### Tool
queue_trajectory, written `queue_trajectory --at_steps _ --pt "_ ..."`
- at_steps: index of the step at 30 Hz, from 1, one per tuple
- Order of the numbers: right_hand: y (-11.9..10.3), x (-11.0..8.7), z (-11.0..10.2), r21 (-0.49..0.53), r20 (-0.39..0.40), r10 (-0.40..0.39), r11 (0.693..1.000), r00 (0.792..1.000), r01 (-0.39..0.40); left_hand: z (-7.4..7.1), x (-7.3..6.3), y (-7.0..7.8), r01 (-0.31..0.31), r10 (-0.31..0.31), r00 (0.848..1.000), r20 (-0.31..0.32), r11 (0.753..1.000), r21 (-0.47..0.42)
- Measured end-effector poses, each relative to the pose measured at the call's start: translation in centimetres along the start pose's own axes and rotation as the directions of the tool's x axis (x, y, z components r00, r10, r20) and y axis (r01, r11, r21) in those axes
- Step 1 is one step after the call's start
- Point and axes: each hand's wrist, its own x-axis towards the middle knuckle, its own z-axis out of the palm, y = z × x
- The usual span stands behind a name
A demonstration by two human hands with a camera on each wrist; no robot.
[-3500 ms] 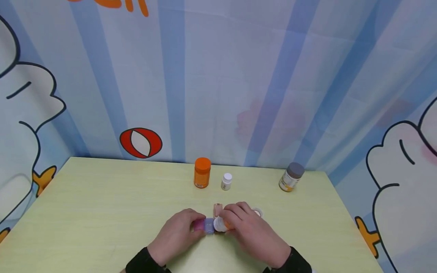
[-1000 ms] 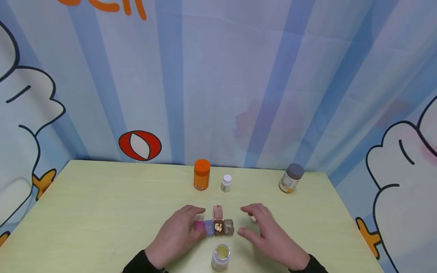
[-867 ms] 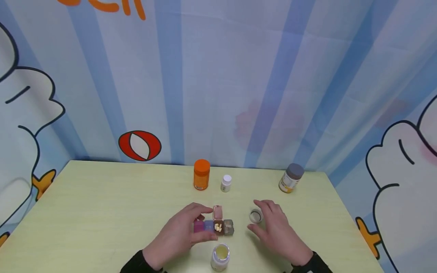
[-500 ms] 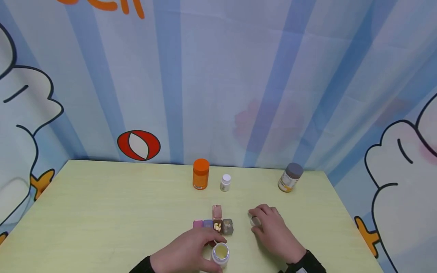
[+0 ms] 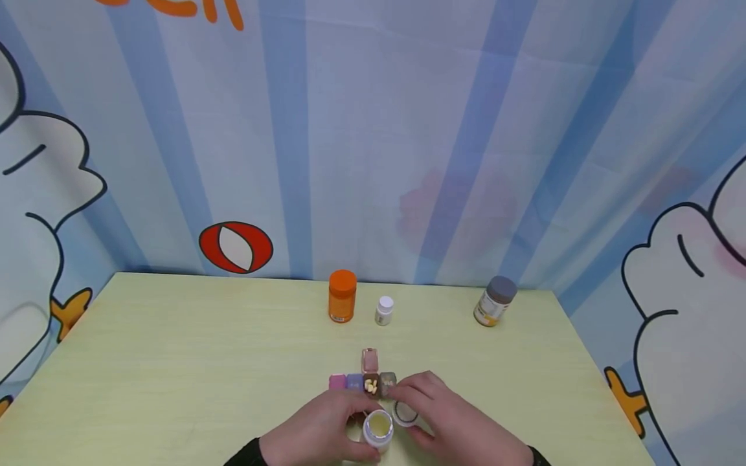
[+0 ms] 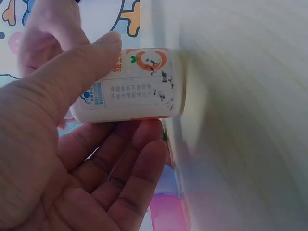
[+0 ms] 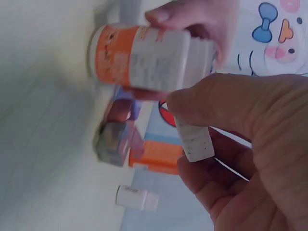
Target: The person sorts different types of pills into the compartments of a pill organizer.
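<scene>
Tabletop [image 5: 192, 362], pale yellow, spreads broadly leftward. The left hand [image 5: 323, 425] grips an open white plastic bottle [image 5: 378, 430] between thumb and fingers, base contact unclear; the right hand [image 5: 445, 417] pinches a round white cap [image 5: 405, 413] beside its rim. Beyond sits a multicoloured plastic pillbox [image 5: 355, 381]; near the far edge, an orange cylindrical bottle [image 5: 342, 298].

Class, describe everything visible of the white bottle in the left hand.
The white bottle looks plastic, with a narrower neck and an orange-and-white label bearing printed text and a round orange picture. Its uncapped mouth shows yellow inside. It stands upright, apparently on the table, nearer the person than the small coloured boxes. The left hand grips it; whether the cap beside it touches it is unclear.
</scene>
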Motion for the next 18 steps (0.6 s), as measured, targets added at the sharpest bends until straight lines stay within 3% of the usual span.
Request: queue_trajectory --at_steps 5,9,12,18 --pt "-1.3 -0.1 -0.4 0.033 0.028 -0.03 0.999 0.999 0.029 0.0 0.0 -0.1 -0.012 0.013 1.0 0.004 1.0 -0.017" --pt "-1.8 -0.2 -0.1 0.134 -0.024 -0.051 0.989 0.998 0.054 -0.1 0.0 -0.1 0.017 -0.016 1.0 0.012 0.999 -0.039" --pt "-1.8 0.1 0.5 0.183 -0.081 -0.107 0.976 0.991 0.12 0.0 0.1 -0.1 0.042 -0.04 0.999 0.023 0.996 -0.075" --pt "-1.6 0.4 1.2 0.133 -0.13 -0.217 0.963 0.967 0.234 0.0 0.1 -0.1 0.068 -0.063 0.997 0.044 0.991 -0.117"
